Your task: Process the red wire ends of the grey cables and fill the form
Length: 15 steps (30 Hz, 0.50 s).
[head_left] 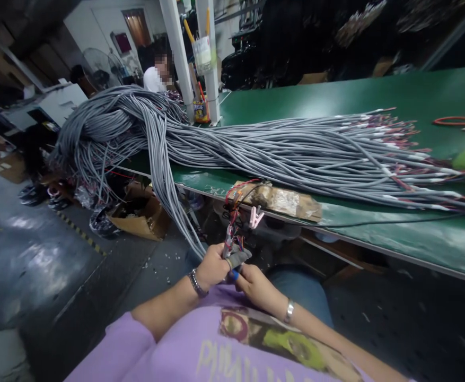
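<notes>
My left hand [213, 266], with grey covering on its fingers, is closed around the end of a bundle of grey cables [180, 217]. This bundle hangs over the bench edge into my lap area. Thin coloured wires [240, 242] stick up just above its fingers. My right hand [252, 281] is closed right beside it, touching or nearly touching the left fingers. A blue piece [234, 275] shows at its fingertips; what it grips is hidden. A pink clip [255, 217] sits above both hands, by a cardboard strip [299, 204] on the bench edge.
A thick pile of grey cables [280, 148] lies along the green bench [315, 95], bare wire ends to the right. A white post [214, 69] carries a pen holder [204, 54]. A cardboard box [145, 217] stands below, left. A person [155, 78] is farther back.
</notes>
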### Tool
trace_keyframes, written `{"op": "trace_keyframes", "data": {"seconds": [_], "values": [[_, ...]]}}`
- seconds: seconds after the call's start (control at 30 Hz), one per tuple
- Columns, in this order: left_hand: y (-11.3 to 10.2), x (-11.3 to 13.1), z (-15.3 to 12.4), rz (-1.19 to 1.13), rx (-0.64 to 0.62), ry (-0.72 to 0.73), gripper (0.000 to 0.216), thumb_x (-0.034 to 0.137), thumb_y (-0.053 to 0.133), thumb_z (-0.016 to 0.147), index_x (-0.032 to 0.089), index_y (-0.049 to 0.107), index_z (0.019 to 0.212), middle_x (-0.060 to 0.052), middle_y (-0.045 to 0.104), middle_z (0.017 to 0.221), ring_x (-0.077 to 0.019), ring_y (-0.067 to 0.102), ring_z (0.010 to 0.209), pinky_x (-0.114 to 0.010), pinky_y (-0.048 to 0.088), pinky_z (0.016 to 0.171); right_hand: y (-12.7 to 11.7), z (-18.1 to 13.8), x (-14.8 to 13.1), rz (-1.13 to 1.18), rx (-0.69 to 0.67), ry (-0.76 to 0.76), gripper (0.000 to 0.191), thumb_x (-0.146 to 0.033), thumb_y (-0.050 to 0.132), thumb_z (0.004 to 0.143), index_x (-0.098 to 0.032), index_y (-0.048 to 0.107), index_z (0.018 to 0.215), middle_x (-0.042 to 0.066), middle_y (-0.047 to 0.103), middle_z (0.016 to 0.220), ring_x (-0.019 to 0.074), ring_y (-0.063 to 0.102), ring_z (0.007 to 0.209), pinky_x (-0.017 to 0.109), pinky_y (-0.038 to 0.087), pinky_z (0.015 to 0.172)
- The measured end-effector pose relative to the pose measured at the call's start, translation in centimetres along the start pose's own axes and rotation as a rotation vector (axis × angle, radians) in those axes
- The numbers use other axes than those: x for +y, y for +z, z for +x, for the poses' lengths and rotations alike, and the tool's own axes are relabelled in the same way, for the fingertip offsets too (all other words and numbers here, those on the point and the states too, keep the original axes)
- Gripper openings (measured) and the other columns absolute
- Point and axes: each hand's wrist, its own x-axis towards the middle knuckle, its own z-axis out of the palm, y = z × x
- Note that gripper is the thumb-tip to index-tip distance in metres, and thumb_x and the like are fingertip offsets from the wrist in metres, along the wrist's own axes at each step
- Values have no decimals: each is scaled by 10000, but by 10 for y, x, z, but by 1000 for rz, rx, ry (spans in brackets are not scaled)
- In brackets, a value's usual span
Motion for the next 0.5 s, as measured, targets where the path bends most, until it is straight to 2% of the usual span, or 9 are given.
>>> {"op": "trace_keyframes", "data": {"seconds": [0.07,0.17,0.23,0.33,0.4,0.5], "values": [[-1,3,0,-31,12,-36,448,557,773,622,118,698,673,-25,630,595,-117,542,556,-239,440,575,-5,0,5,-24,-29,-10,247,-386,550,816,-190,508,672,-4,561,575,126,479,534,248,408,521],[-4,7,0,-51,20,-40,456,577,740,647,127,672,635,-37,642,583,-107,531,513,-237,450,554,-20,-1,8,-73,-2,-11,124,-292,544,791,-180,593,775,16,630,673,154,551,643,260,455,605],[-7,7,-1,-45,33,-41,454,576,739,646,135,637,612,-32,629,549,-105,531,485,-229,446,527,-32,-3,4,-59,64,14,155,-295,498,807,-186,608,818,26,649,722,163,569,666,273,466,620],[-8,0,-2,-33,44,-86,428,543,758,632,145,605,663,-11,609,520,-117,548,468,-227,444,498,-46,-4,-12,55,180,47,230,-394,454,838,-199,575,813,20,621,716,147,539,597,274,456,564],[-6,-6,-2,1,26,-83,395,500,766,636,148,606,715,-2,612,542,-115,543,475,-225,439,495,-48,-3,-24,117,187,48,250,-452,499,810,-209,554,805,11,606,693,141,518,573,268,442,532],[-3,-11,-2,91,-29,-12,317,422,761,647,145,618,708,10,596,579,-93,495,515,-210,415,516,-46,1,-32,98,209,55,240,-447,572,753,-209,548,775,14,613,677,154,529,600,276,449,549]]}}
